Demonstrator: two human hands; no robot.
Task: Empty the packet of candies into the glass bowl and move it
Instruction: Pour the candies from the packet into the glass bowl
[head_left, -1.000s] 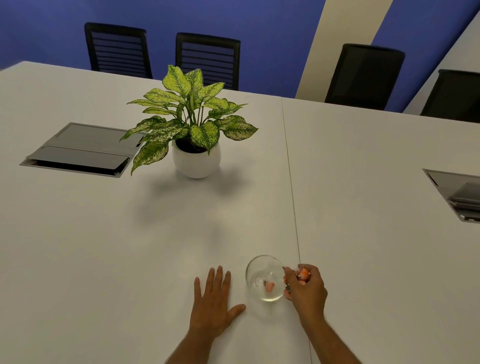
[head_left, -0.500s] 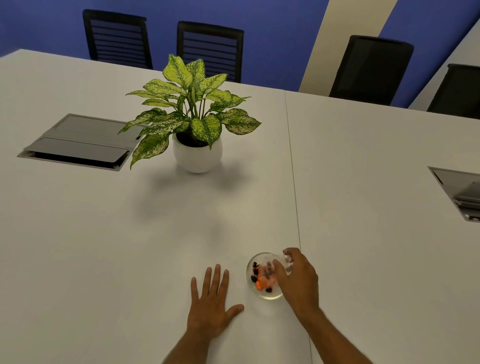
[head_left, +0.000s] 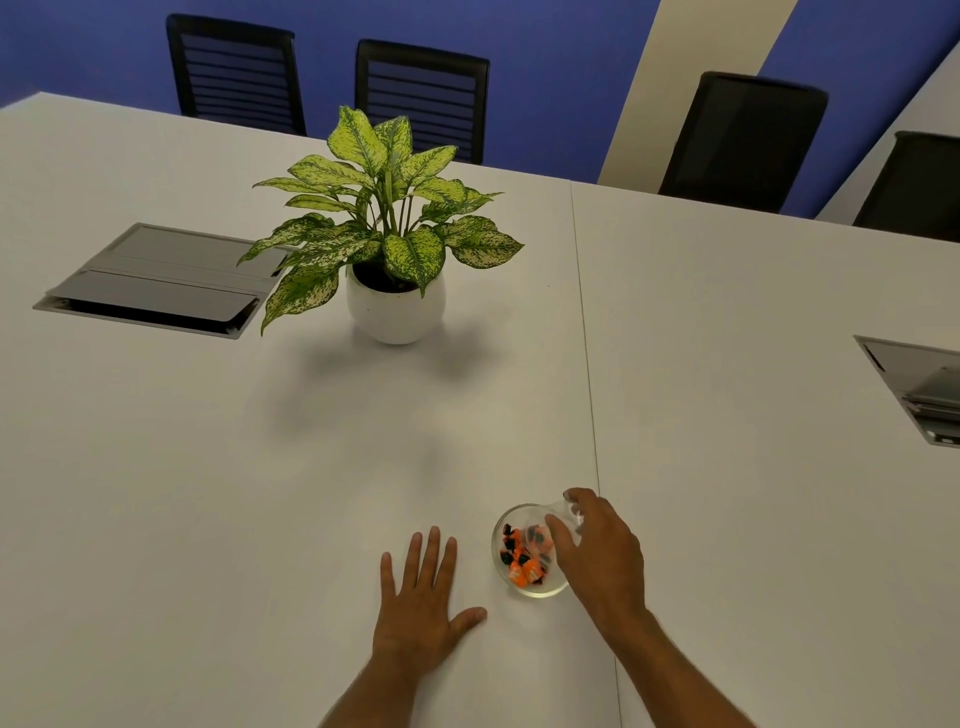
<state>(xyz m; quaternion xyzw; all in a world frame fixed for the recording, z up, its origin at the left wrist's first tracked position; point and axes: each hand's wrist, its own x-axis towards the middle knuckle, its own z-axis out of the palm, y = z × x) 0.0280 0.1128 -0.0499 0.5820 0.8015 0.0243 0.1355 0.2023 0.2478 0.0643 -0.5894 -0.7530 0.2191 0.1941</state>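
A small glass bowl (head_left: 500, 558) stands on the white table near its front edge. Several orange and black candies (head_left: 522, 564) lie in it. My right hand (head_left: 602, 561) reaches over the bowl's right side. Its fingers pinch a clear, crumpled packet (head_left: 569, 514) just above the far rim. The hand hides the bowl's right rim, and I cannot tell whether anything is left in the packet. My left hand (head_left: 421, 608) lies flat on the table to the left of the bowl, fingers spread, a short gap from the glass.
A potted plant (head_left: 395, 306) in a white pot stands farther back, left of centre. Grey cable hatches are set into the table at the left (head_left: 156, 283) and the right edge (head_left: 924, 389). A seam (head_left: 589, 364) splits the table. Black chairs (head_left: 743, 140) line the far side.
The candies have dropped from the packet into the bowl, which held one a second ago. My right hand has moved over the bowl's right rim. My left hand stays flat.
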